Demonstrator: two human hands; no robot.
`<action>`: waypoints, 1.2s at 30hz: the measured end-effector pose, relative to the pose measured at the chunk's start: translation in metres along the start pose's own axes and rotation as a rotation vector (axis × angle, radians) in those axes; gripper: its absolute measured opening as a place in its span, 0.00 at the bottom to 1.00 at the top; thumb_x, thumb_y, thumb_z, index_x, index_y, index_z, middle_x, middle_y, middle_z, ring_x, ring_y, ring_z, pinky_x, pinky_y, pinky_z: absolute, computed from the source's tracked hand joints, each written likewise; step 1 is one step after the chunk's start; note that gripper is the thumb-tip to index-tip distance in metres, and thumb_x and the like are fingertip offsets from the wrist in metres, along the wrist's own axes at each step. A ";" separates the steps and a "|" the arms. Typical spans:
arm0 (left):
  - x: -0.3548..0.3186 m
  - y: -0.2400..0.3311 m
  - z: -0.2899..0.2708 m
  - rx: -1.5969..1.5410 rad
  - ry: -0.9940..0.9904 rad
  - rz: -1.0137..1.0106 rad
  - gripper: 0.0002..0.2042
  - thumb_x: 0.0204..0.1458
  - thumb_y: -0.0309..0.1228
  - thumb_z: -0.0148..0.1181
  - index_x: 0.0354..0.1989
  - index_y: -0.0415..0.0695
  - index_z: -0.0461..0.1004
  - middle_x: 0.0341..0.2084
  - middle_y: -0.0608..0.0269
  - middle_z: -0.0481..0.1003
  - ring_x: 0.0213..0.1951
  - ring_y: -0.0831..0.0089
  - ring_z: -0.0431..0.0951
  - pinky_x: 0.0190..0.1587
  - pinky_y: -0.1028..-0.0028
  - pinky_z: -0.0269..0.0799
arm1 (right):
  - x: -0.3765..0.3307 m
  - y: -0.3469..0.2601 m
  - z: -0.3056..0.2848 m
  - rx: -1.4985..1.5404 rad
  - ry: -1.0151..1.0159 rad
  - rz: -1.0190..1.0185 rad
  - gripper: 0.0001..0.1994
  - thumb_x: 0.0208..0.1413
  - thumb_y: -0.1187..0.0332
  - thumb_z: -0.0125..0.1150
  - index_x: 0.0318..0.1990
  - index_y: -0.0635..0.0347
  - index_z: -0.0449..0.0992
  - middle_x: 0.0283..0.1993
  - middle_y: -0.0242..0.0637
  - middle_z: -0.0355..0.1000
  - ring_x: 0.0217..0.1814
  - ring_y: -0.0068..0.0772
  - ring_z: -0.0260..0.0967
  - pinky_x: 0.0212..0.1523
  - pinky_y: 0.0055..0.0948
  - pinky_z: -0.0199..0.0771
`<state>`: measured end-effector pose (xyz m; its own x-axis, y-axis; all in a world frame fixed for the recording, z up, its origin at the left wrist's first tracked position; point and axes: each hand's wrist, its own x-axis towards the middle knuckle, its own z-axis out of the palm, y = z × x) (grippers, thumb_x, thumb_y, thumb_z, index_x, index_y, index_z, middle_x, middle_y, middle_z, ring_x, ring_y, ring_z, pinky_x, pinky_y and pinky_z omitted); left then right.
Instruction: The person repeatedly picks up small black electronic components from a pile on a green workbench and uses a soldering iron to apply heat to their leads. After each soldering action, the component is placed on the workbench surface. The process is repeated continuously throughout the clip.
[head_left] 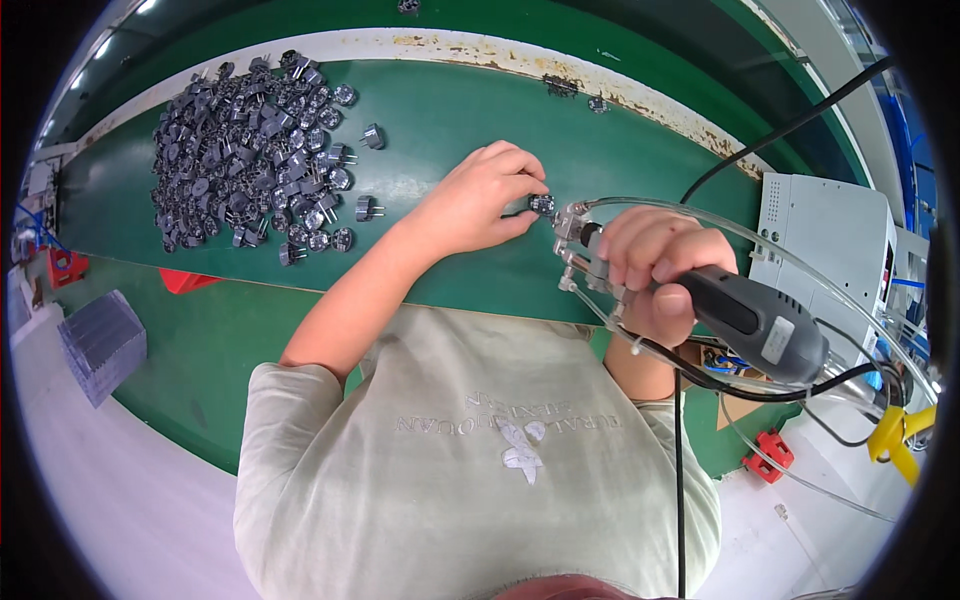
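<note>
A: Got a view of L hand (490, 195)?
B: Yep. Curled in, pinching a plug (541, 204) betw thumb & fingers.
A: Where on the surface (430, 110)?
B: Right of mid, abt halfway betw far & near edges. Resting on it or held just above? Can't tell.
A: And R hand (660, 250)?
B: Wrapped round a driver (745, 315), blk/grey, toward the near edge, right part. W/ metal nozzle (575, 225) pointed left, just beside plug. Touching or apart, can't tell.
A: Any hoses?
B: Yep, clear tubes (690, 207) running from nozzle, past R hand, off to the right.
A: More plugs abt?
B: Lots. A big heap (240, 150), dark grey + clear, toward the left edge, spread from near the far edge to near the near one. Plus a few strays (373, 137) just off its right side.
A: By the far edge?
B: A white rail (470, 45), chipped & rusty in spots.
A: Off the surface?
B: Pale machine (820, 235) by the right edge; red bin (187, 281) partly under near edge, toward near left corner.
</note>
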<state>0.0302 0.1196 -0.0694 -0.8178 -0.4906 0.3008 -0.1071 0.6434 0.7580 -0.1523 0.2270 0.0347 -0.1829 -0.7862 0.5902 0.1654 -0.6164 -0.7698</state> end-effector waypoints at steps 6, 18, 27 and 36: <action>0.000 0.000 -0.002 -0.002 -0.006 -0.009 0.15 0.46 0.25 0.73 0.44 0.42 0.83 0.48 0.60 0.78 0.52 0.57 0.77 0.57 0.61 0.73 | -0.001 0.007 -0.001 -0.012 -0.015 0.012 0.17 0.60 0.65 0.75 0.36 0.62 0.69 0.20 0.35 0.69 0.20 0.32 0.68 0.27 0.37 0.76; -0.002 -0.001 -0.001 0.006 0.007 0.006 0.15 0.46 0.25 0.73 0.44 0.42 0.83 0.48 0.61 0.78 0.52 0.58 0.77 0.57 0.60 0.74 | 0.004 0.010 0.000 -0.011 -0.072 0.021 0.13 0.57 0.71 0.72 0.35 0.62 0.69 0.20 0.35 0.70 0.20 0.33 0.69 0.27 0.36 0.76; 0.002 0.000 -0.003 -0.003 -0.034 0.014 0.13 0.46 0.26 0.72 0.41 0.41 0.83 0.45 0.62 0.79 0.54 0.58 0.76 0.58 0.60 0.73 | 0.019 0.013 0.007 -0.118 -0.165 0.128 0.12 0.43 0.86 0.66 0.32 0.63 0.72 0.23 0.36 0.74 0.22 0.30 0.71 0.27 0.29 0.75; 0.045 -0.015 -0.047 0.255 0.009 -0.045 0.10 0.49 0.31 0.70 0.39 0.43 0.83 0.44 0.58 0.80 0.50 0.54 0.79 0.57 0.58 0.75 | 0.013 -0.034 -0.007 -0.013 -0.004 -0.116 0.23 0.57 0.55 0.78 0.46 0.60 0.71 0.23 0.36 0.73 0.21 0.36 0.73 0.28 0.39 0.79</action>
<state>0.0215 0.0608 -0.0399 -0.8043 -0.5266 0.2755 -0.2836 0.7475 0.6007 -0.1673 0.2381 0.0661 -0.1962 -0.7097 0.6766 0.1303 -0.7028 -0.6993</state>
